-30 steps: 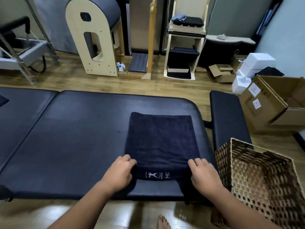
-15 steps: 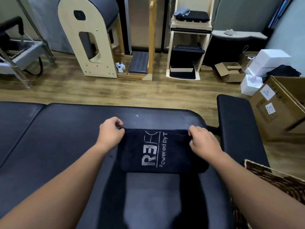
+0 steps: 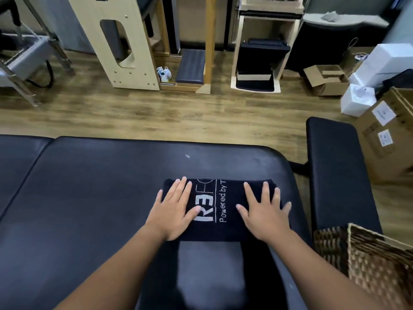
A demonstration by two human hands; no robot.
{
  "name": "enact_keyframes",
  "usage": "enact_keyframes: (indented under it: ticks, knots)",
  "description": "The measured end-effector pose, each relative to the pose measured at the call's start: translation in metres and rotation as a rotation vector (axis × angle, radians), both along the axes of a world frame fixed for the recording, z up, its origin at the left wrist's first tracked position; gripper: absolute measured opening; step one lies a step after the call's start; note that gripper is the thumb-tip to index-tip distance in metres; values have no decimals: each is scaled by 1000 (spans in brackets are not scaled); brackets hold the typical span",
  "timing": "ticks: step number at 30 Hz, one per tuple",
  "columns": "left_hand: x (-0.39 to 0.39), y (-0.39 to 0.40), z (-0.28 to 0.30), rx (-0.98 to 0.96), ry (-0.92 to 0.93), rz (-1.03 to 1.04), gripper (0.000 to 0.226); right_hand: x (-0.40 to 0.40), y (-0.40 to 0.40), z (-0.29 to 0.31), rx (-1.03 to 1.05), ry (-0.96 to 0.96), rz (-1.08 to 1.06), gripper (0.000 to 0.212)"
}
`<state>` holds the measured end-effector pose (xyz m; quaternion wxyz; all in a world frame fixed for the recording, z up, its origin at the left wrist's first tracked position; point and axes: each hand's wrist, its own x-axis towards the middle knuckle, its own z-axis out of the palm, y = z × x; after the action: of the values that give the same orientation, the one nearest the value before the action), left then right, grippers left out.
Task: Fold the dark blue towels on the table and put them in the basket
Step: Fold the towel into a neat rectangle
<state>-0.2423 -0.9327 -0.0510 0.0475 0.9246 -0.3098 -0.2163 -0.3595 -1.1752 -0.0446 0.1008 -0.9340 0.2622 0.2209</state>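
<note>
1 dark blue towel [image 3: 220,210] is seen already folded into a compact rectangle on the padded table [image 3: 93,198]; placement in the wicker basket [image 3: 375,260], at the right, is judged still outstanding. It is pressed flat by the left hand [image 3: 173,212] and right hand [image 3: 264,214], fingers straight and spread, gripping nothing

A folded dark blue towel [image 3: 220,210] lies on the black padded table [image 3: 89,198].
</note>
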Motion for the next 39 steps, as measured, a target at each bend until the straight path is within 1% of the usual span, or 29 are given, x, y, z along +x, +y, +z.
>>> enact_keyframes:
  ticks: [1,2,4,5,6,7,8,9,10,11,13,18,22,27,30,33,36,39]
  knots:
    - [0,0,-2,3,-5,-5,79,2,6,4,-24,9,-2,71]
    - [-3,2,0,0,-55,-17,73,1,13,9,-64,9,6,71]
    - [-12,9,8,-59,-248,-53,55,-8,28,22,-179,-41,36,67]
    - [-18,13,10,-92,-336,-53,41,-15,34,29,-221,-87,34,63]
    - [-27,17,15,-91,-368,-20,32,-23,39,33,-225,-127,18,59]
    - [-37,21,17,-73,-350,27,34,-30,44,36,-188,-138,-1,59]
    - [-47,24,19,-37,-267,79,48,-36,49,37,-122,-128,-26,62]
    - [-55,25,20,-4,-178,124,70,-39,53,36,-58,-94,-52,68]
    - [-60,26,15,36,-118,124,87,-41,57,33,-10,-60,-69,75]
    - [-63,26,9,70,-52,100,95,-41,61,30,20,-43,-80,82]
    - [-62,20,6,56,17,106,93,-40,66,20,47,-58,-96,87]
    - [-39,-3,-1,24,32,152,87,-20,51,6,115,-187,-225,89]
    - [-4,-38,-4,-27,16,148,86,5,17,1,107,-260,-248,87]
    - [40,-97,-6,-42,-5,168,87,49,-43,-1,135,-302,-305,86]
    - [62,-129,-7,-46,7,195,87,71,-74,0,155,-307,-305,85]
    - [76,-142,-7,-40,12,209,89,86,-90,2,149,-293,-278,84]
    - [79,-137,-4,-23,11,201,91,87,-87,2,137,-274,-246,84]
    - [73,-123,2,-56,73,205,91,77,-72,-1,145,-238,-196,88]
